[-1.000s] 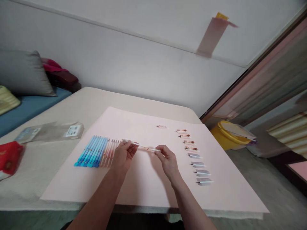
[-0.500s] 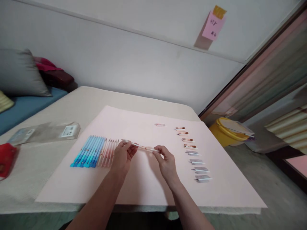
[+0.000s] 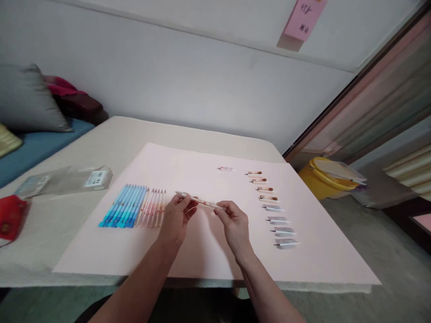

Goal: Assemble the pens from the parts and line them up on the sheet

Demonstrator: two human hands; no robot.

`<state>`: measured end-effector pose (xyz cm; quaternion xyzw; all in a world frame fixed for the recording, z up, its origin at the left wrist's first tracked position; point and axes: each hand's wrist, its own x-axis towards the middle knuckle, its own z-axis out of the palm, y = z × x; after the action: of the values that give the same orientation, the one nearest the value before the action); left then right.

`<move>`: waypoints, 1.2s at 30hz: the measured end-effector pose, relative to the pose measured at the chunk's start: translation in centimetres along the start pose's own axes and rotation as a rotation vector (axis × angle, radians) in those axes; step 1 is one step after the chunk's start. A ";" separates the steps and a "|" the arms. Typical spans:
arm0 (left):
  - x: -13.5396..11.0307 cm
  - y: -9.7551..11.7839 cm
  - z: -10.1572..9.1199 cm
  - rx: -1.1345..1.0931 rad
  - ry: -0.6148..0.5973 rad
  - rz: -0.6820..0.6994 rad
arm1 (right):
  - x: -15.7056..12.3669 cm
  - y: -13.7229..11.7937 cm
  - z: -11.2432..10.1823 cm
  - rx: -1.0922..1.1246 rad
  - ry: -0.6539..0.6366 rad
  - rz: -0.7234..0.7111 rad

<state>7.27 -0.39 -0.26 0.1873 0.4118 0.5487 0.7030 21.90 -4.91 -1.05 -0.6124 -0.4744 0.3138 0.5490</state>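
Observation:
My left hand [image 3: 175, 218] and my right hand [image 3: 233, 223] both pinch one thin pale pen [image 3: 201, 202], held level above a large pink sheet [image 3: 208, 242]. The left fingers grip it near its left end, the right fingers at its right end. To the left of my left hand lies a tight row of blue pens [image 3: 124, 212] with several pale pink pens [image 3: 154, 208] beside them. Right of my right hand runs a column of small pen caps [image 3: 272, 208], orange-brown ones at the top and grey ones below.
The pink sheet lies on a beige table [image 3: 101, 143]. A clear plastic packet [image 3: 63, 179] and a red object [image 3: 10, 215] sit at the left. A yellow bucket [image 3: 319, 181] stands on the floor at the right. Cushions [image 3: 30, 98] lie at the back left.
Both hands keep hold of the same pen, which has tilted slightly and risen a little in view. The camera has tipped, shifting the scene slightly.

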 end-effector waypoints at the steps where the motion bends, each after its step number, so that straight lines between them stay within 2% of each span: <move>1: -0.1 -0.1 0.0 0.007 -0.002 0.006 | 0.1 0.1 -0.1 0.041 -0.003 0.037; 4: -0.2 -0.4 0.1 0.021 -0.007 0.033 | 0.4 0.0 -0.2 0.128 0.003 0.108; 11: -0.5 -0.8 0.0 0.060 -0.028 0.072 | 0.5 -0.4 -0.3 0.152 0.014 0.123; 18: -0.6 -0.5 -0.3 0.081 -0.053 0.093 | 0.3 0.1 -0.1 0.280 -0.088 0.214; 22: -0.5 -0.2 -0.4 0.090 -0.069 0.099 | 0.2 0.0 0.0 0.212 -0.134 0.234; 27: -0.5 -0.1 -0.3 0.088 -0.094 0.104 | 0.0 -0.4 0.0 0.000 -0.094 0.105; 29: -0.6 -0.1 -0.2 0.113 -0.120 0.105 | 0.0 -0.3 0.0 -0.039 -0.099 0.094; 33: -0.7 0.0 -0.1 0.173 -0.138 0.123 | 0.0 0.4 0.2 0.074 -0.161 0.211; 36: -0.5 0.1 -0.1 0.197 -0.135 0.122 | 0.0 0.7 0.4 0.125 -0.143 0.250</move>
<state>7.09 -0.89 -0.09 0.3168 0.4031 0.5336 0.6726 21.76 -4.71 -1.81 -0.6074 -0.4121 0.4513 0.5074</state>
